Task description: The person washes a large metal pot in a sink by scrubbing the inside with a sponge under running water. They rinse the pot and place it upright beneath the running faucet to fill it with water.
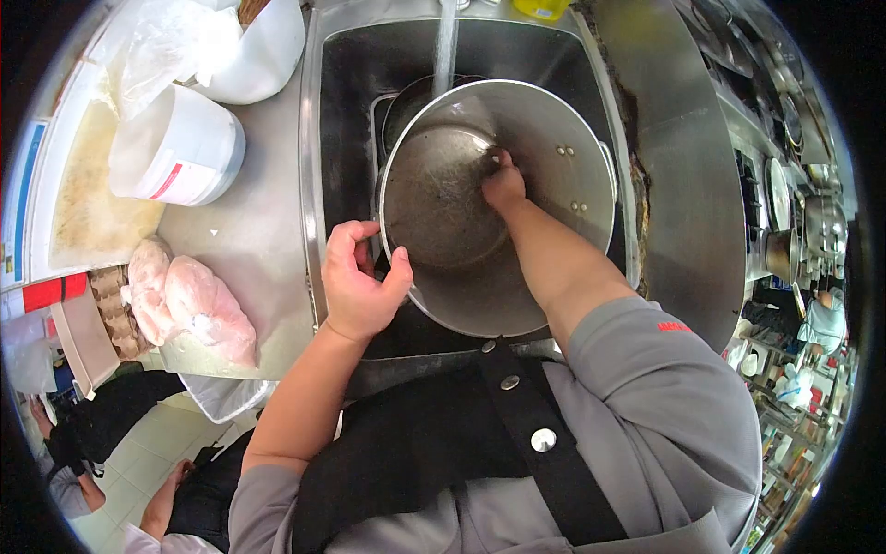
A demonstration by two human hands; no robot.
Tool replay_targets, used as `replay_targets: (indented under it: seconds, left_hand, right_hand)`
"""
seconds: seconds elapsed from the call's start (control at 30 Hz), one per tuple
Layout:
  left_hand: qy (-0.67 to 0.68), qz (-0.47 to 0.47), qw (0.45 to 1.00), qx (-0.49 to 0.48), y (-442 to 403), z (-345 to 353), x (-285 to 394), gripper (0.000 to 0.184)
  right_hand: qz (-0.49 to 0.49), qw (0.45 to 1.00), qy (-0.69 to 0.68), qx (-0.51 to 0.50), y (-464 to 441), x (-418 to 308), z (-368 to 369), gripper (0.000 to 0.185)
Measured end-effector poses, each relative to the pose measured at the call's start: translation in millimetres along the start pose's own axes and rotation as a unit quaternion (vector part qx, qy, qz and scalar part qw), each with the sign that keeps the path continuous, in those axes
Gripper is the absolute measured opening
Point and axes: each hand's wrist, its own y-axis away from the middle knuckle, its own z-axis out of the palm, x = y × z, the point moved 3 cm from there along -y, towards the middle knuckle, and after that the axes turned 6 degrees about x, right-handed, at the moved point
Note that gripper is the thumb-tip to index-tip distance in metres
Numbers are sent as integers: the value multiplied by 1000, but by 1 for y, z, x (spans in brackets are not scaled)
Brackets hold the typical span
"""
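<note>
While water (446,46) streams down at upper centre, a large metal stockpot (554,268) sits in the sink (346,102); the left hand (363,288) is partly open at its rim, the right hand (504,185) curls inside, its grip unclear.

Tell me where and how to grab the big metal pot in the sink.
Take the pot by its side handle, right hand coming from outside, on the right: the handle juts from the wall near the rivets. Let the left hand steady the opposite rim; the wide, round mouth probably makes one-handed lifting awkward.
</note>
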Motion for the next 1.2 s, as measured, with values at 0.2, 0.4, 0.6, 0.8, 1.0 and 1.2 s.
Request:
replay_targets:
  seconds: [0.2,0.4,0.6,0.8,1.0,1.2]
  left_hand:
    - [-11,20,1000,4,-1,0,1,38]
    - [11,18,1000,4,-1,1,-1,37]
    - [-16,24,1000,2,-2,-1,7,37]
    - [-13,13,1000,2,-2,-2,1,37]
    - [3,-20,1000,3,-2,-1,0,36]
    - [-43,-5,999,-25,-54,-2,10,30]
  right_hand:
    - [-33,999,36,7,8,-9,5,60]
    - [-59,997,-27,-40,11,-31,2,63]
    - [-105,992,-26,-69,19,-45,16,66]
    - [-55,996,-56,-51,7,-46,7,65]
    - [-196,956,155,-154,8,-36,25,30]
    - [174,928,-314,-104,-44,-21,13,31]
